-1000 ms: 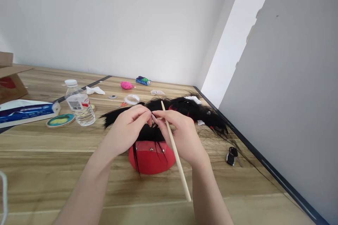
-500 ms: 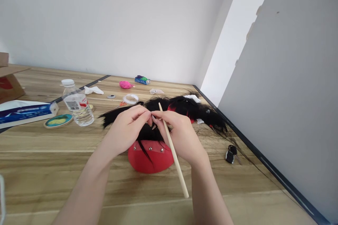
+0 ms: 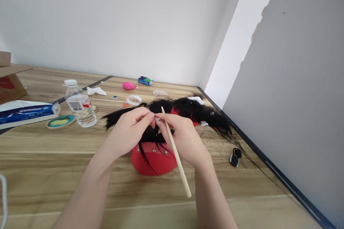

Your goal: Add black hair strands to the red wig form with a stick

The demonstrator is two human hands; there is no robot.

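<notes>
Fingertip to fingertip, my two hands meet above a red rounded form (image 3: 153, 162) with a row of metal pins along its upper part. Black hair (image 3: 149, 135) lies over the top of that form, and loose strands hang down its front. My left hand (image 3: 131, 127) is closed in a pinch; what lies between its fingertips is hidden, though dark strands show just below. My right hand (image 3: 186, 137) is closed too, with a pale wooden stick (image 3: 178, 164) slanting across it, its narrow end up and thick end toward me.
Behind my hands lies more black hair with red parts (image 3: 190, 109). To the left stand a water bottle (image 3: 80, 105), a round embroidered piece (image 3: 61, 121), a blue box (image 3: 27, 114) and a cardboard box (image 3: 12, 86). Pink yarn (image 3: 129, 86) sits farther back, keys (image 3: 235, 157) at right.
More loose black strands now hang over the front of the red form. My hands stay nearly in place, and the stick's thick end has risen slightly.
</notes>
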